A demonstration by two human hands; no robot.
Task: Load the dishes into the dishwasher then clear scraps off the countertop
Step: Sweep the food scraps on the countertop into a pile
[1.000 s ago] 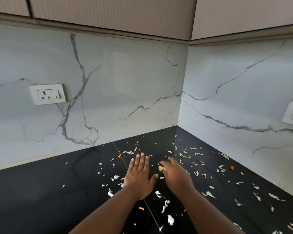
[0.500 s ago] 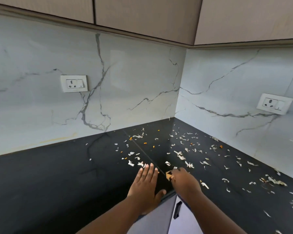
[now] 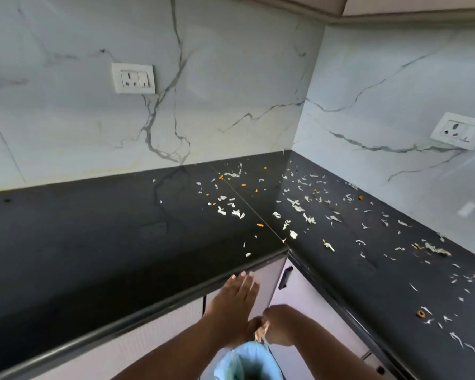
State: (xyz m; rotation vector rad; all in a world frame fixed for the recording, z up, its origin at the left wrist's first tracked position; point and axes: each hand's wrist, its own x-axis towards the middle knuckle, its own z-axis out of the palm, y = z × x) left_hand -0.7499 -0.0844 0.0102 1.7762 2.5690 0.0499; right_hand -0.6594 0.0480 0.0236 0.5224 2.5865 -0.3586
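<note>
My right hand [image 3: 279, 323] pinched pale peelings [image 3: 259, 331] over the blue-lined bin [image 3: 244, 360], left hand [image 3: 235, 296] flat (most white scraps [image 3: 309, 218] remained on the glossy black countertop [image 3: 93, 237]).

My bin [image 3: 246, 363] is cut off by the bottom edge, so I see only its blue-lined mouth. My right hand [image 3: 281, 325] curls over whatever it holds; pale bits [image 3: 259, 331] show at its fingers, too blurred to name. My left hand's fingers [image 3: 243, 283] smear with motion. The far scraps [image 3: 307, 187] on the worktop [image 3: 93, 242] are too small to identify. The right socket [image 3: 459, 130] is soft.
</note>
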